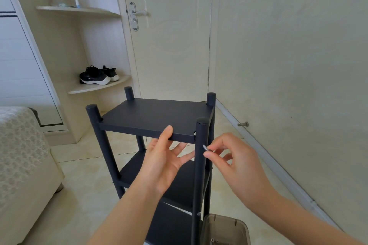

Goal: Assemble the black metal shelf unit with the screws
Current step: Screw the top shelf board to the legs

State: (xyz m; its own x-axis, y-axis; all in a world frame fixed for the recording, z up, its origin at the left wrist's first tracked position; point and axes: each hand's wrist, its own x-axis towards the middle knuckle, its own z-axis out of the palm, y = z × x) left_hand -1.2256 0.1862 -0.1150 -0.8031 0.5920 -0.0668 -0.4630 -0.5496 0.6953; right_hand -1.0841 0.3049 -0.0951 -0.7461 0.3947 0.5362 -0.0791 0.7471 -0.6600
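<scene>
Head view: I look down on the black shelf unit (199,181), which stands upright on the tiled floor in the middle of the room, with a closed door (171,32) behind it. Its top shelf (153,115) sits between four round posts, and two lower shelves show beneath.

My left hand (161,165) is at the near edge of the top shelf. The thumb lies against that edge and the fingers reach out straight and spread underneath, not curled round anything. My right hand (237,161) pinches a small silver screw (205,147) between thumb and forefinger, with its tip just beside the near right post (200,165), a little below the top shelf.

At the near right, by the foot of that post, a smoky see-through plastic tub (219,217) holds a few small screws on its bottom.

Far left, the lower corner shelf (95,88) on the wall carries a pair of black shoes (98,75). The upper one holds a small white bottle (76,2). A bed (22,155) fills the near left.
</scene>
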